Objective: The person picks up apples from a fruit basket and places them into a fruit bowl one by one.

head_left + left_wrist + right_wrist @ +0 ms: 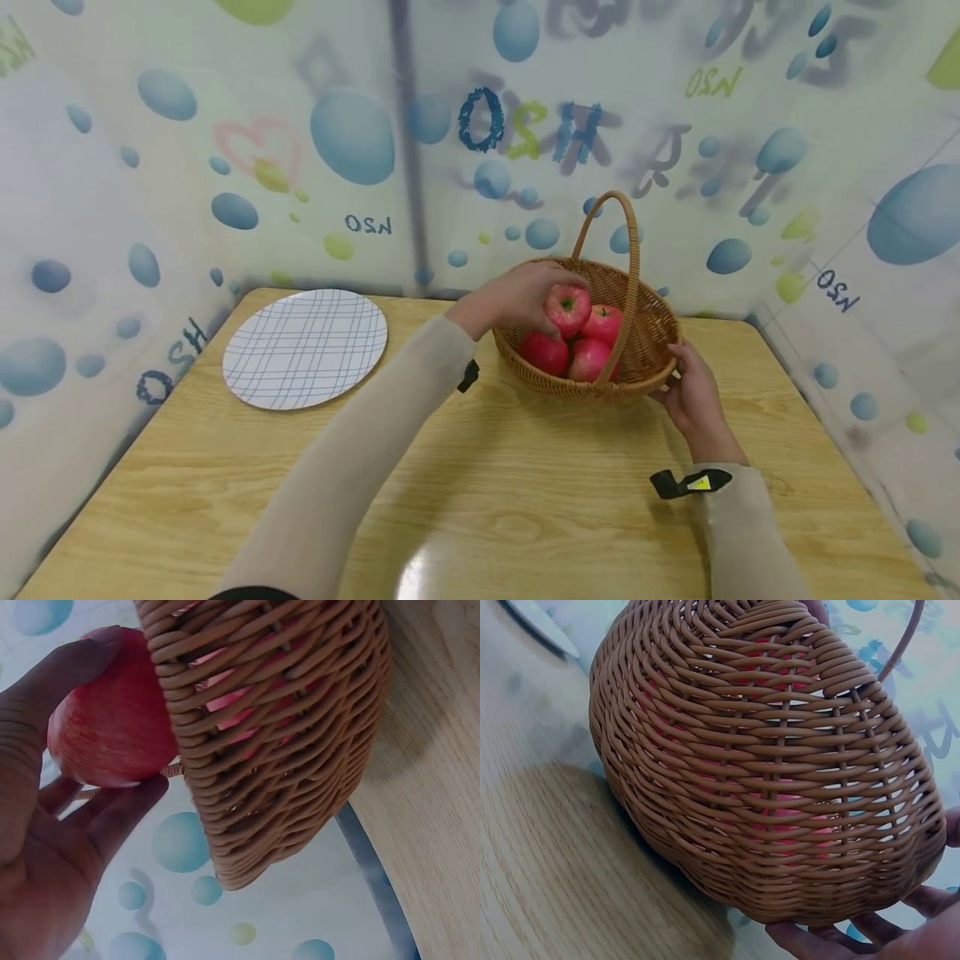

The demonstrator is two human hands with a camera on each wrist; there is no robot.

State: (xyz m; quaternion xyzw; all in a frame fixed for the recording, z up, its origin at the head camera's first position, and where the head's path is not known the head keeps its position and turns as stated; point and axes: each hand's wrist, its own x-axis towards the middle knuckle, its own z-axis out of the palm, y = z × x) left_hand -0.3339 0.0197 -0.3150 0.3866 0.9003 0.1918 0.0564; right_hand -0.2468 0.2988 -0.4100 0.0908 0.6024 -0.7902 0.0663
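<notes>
Sleeves [352,458] of pale cloth are covering both forearms, which are stretching toward the wicker basket [555,387] from its near side, and a black fitting [692,483] is sitting on the right cuff, short of the basket. Pale wooden table [525,508] is spreading out in front of the basket and to both sides of it. The right hand [696,396] is gripping the basket's right end, its thumb lying at the rim and its fingers bending under the outer wall, so the hand is closing only part way, around the wickerwork. The left hand [517,296] is reaching over the basket's left side and holding a red apple [567,310], thumb on one side and fingers on the other, the grip standing just as wide as the fruit. That apple is resting in the grasp above the basket's left half; whether it is touching the fruit below, one cannot tell. Three more apples [590,358] are lying close together inside the basket, and its tall handle [632,250] is arching over them. Well apart on the basket's left, a white plate [305,350] with crossing blue lines is lying on the table. Behind the basket, a pale backdrop [450,217] is showing blue and green drops and mirrored lettering.
</notes>
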